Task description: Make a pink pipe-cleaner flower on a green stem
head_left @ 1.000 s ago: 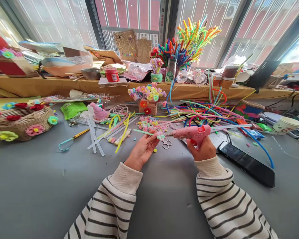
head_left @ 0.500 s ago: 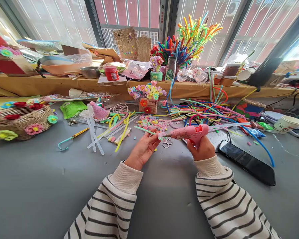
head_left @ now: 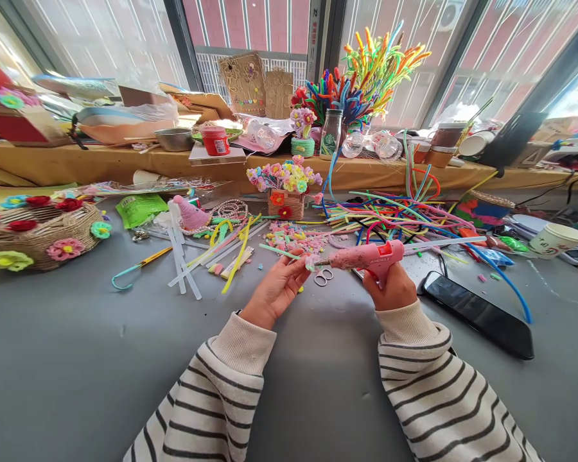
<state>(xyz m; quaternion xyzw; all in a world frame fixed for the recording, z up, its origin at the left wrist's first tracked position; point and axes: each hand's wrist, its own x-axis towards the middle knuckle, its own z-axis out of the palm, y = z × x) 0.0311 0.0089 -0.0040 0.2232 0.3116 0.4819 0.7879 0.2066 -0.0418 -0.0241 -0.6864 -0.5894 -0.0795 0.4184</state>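
My right hand (head_left: 395, 287) is wrapped round the handle of a pink hot glue gun (head_left: 366, 256), its nozzle pointing left. A clear glue stick (head_left: 446, 243) sticks out of its back end. Between the fingertips of my left hand (head_left: 280, 285) is a pale green pipe cleaner (head_left: 275, 251) with a small pale pink and white flower (head_left: 311, 262) at its right end. The nozzle tip is at the flower; whether it touches I cannot tell. White-handled scissors (head_left: 324, 277) lie just below the nozzle.
Glue sticks (head_left: 185, 256) and a blue-yellow hooked piece (head_left: 139, 266) lie left. Behind are a small flower box (head_left: 286, 204), foam bits (head_left: 293, 235) and heaped pipe cleaners (head_left: 366, 215). A black phone (head_left: 479, 314) lies right; a flower-trimmed basket (head_left: 43, 237) stands far left.
The glue gun has shifted very slightly to the right and its nozzle stays at the flower. My left hand has hardly moved.
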